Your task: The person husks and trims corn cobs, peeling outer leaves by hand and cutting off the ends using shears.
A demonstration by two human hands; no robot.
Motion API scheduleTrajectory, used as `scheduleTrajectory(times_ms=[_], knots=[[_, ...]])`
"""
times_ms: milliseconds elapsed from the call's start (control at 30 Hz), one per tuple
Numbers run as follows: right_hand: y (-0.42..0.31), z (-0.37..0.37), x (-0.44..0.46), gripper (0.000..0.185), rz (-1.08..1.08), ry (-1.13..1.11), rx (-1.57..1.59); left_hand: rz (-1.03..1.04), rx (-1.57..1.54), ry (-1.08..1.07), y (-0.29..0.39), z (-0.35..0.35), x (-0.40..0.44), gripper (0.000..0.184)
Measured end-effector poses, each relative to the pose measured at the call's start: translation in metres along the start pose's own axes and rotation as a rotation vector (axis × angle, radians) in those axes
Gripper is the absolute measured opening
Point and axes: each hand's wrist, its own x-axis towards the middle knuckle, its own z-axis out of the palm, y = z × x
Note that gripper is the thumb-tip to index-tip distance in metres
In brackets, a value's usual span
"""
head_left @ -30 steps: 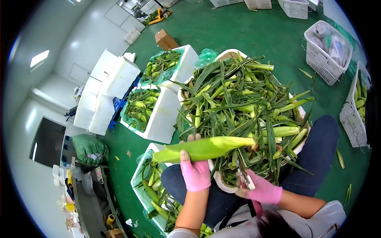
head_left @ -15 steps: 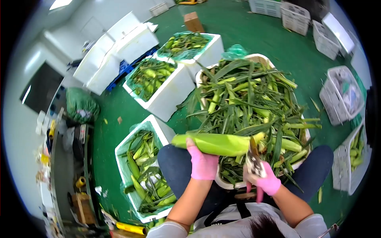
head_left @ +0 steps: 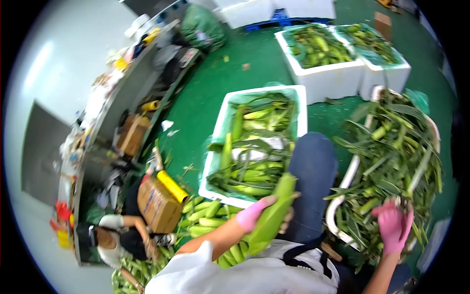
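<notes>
My left hand (head_left: 257,215), in a pink fingerless glove, is wrapped round a green ear of corn in its husk (head_left: 270,220), held tilted beside my knee. My right hand (head_left: 395,223), in a pink glove, is closed round metal clippers (head_left: 404,206), mostly hidden by the fingers, over a white tub (head_left: 348,172) heaped with corn leaves and stalks (head_left: 387,161). In front of my left hand stands a white foam box (head_left: 302,110) lined with green plastic, holding corn ears and leaves.
More ears (head_left: 208,218) lie on the floor at my left. A co-worker (head_left: 115,240) sits at the lower left beside a cardboard box (head_left: 159,203) and a yellow roll (head_left: 172,186). Two more foam boxes (head_left: 333,81) of corn stand farther off. Shelving (head_left: 122,93) runs along the wall.
The view has swung left. My left hand has carried the corn away from the clippers to the left of the tub; my right hand stays over the tub with the clippers.
</notes>
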Motion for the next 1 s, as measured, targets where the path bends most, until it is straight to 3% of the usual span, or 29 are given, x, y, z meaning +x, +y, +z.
scheduleTrajectory(times_ms=[100,133,167,233,267,300,333,367,400,433,467,500,567,633,833,1000], knots=[[0.045,0.005,-0.032,0.072,0.18,0.042,-0.053,0.135,0.49,0.709,-0.017,-0.064,-0.133,0.074],[0.055,-0.006,-0.04,0.069,0.236,-0.045,-0.058,-0.017,0.714,0.757,-0.027,-0.089,-0.177,0.07],[0.065,-0.002,-0.046,0.067,0.252,0.004,-0.052,-0.185,0.935,0.791,-0.032,-0.107,-0.213,0.066],[0.087,0.017,-0.06,0.063,0.256,0.111,-0.038,-0.832,1.21,0.744,-0.02,-0.12,-0.245,0.051],[0.094,0.001,-0.056,0.06,0.339,0.001,0.039,-0.959,1.096,0.735,0.001,-0.131,-0.234,0.042],[0.099,-0.015,-0.051,0.058,0.416,-0.106,0.114,-0.423,0.951,0.924,0.016,-0.129,-0.221,0.034],[0.103,0.004,-0.056,0.053,0.438,0.025,0.16,0.112,0.759,1.055,0.032,-0.124,-0.204,0.029],[0.107,0.009,-0.059,0.051,0.402,0.03,0.113,0.132,0.769,1.204,0.07,-0.119,-0.167,0.027],[0.11,0.012,-0.058,0.049,0.36,0.032,0.066,0.377,0.779,1.116,0.09,-0.163,-0.147,0.031],[0.113,0.017,-0.059,0.048,0.312,0.035,0.022,0.493,0.846,1.313,0.11,-0.188,-0.111,0.03],[0.115,0.033,-0.06,0.044,0.279,0.11,-0.066,0.614,1.251,1.482,0.123,-0.216,-0.078,0.035],[0.111,0.031,-0.062,0.052,0.315,0.08,-0.075,0.36,1.295,1.671,0.14,-0.262,-0.053,0.041],[0.102,0.017,-0.069,0.069,0.383,0.03,-0.087,-0.12,1.315,2.106,0.149,-0.283,0.004,0.051],[0.103,0.01,-0.075,0.068,0.352,0.075,-0.109,-0.121,1.314,2.314,0.141,-0.27,0.029,0.054],[0.109,0.008,-0.074,0.064,0.267,0.123,-0.087,0.051,1.427,2.265,0.127,-0.247,0.015,0.064],[0.103,0.016,-0.07,0.061,0.156,0.108,-0.081,0.567,1.262,1.774,0.126,-0.247,-0.018,0.063]])
